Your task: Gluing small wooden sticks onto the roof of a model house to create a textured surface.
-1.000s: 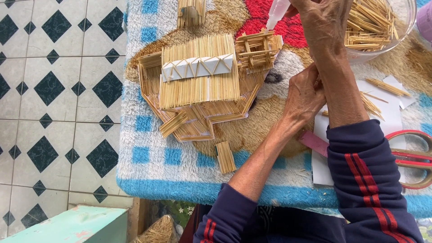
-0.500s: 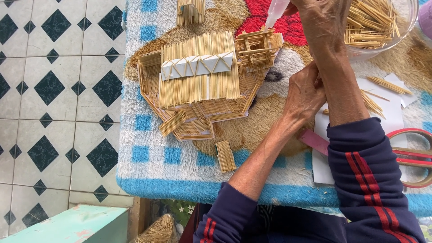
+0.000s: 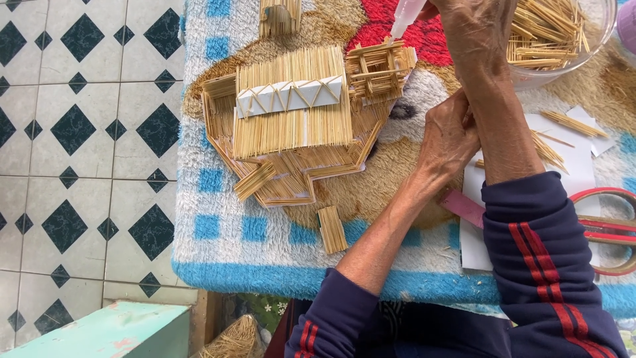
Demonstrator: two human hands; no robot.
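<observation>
At the far left we see a black-and-white tiled floor point(image 3: 79, 132). Then comes the fluffy blue-checked blanket point(image 3: 252, 265) that covers our table.

On the blanket lies the toothpick house point(image 3: 295, 126), flat on its card base in the upper middle of the view. Its roof sticks run from the far edge towards us, and a white zigzag band crosses them from left to right. A loose toothpick panel point(image 3: 331, 229) lies just in front of the house, apart from it. At the house's far right corner sits an open toothpick lattice point(image 3: 377, 66), touching the roof.

We judge the step in hand to be gluing at that lattice. The white nozzle of the glue bottle point(image 3: 407, 14) slants from upper right down to lower left. Its tip points at the top of the lattice and sits just above it. Any next move there calls for a small, steady squeeze so that nothing shifts.

Our left hand point(image 3: 447, 139) is curled shut and pressed against our right wrist as a brace. We cannot tell if it holds anything.

Our right hand point(image 3: 477, 33) is closed around the bottle, whose body is hidden.

Further right stand a clear bowl point(image 3: 596, 40) of toothpicks, white paper point(image 3: 570, 152) and red-handled scissors point(image 3: 609, 232).
</observation>
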